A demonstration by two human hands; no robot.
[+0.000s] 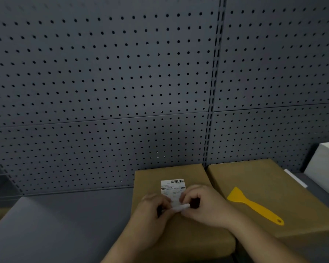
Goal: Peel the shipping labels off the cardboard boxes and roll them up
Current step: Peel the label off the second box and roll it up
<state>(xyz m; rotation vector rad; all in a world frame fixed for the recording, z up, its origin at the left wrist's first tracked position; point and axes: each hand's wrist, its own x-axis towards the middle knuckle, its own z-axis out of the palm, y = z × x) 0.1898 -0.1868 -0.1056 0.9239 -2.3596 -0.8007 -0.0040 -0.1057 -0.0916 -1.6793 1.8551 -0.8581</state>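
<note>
Nearest, the left hand and right hand each pinch an end of the rolled near edge of the shipping label, on top of the left cardboard box. The label looks thin, light, limp and sticky, likely to tear, so holding both ends of the roll suits it. Further right, a yellow scraper lies on the second box.

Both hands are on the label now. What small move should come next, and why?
Probably keep rolling away from the body: both hands pinch the rolled near edge of the label, while its barcode end lies flat on the box.
</note>
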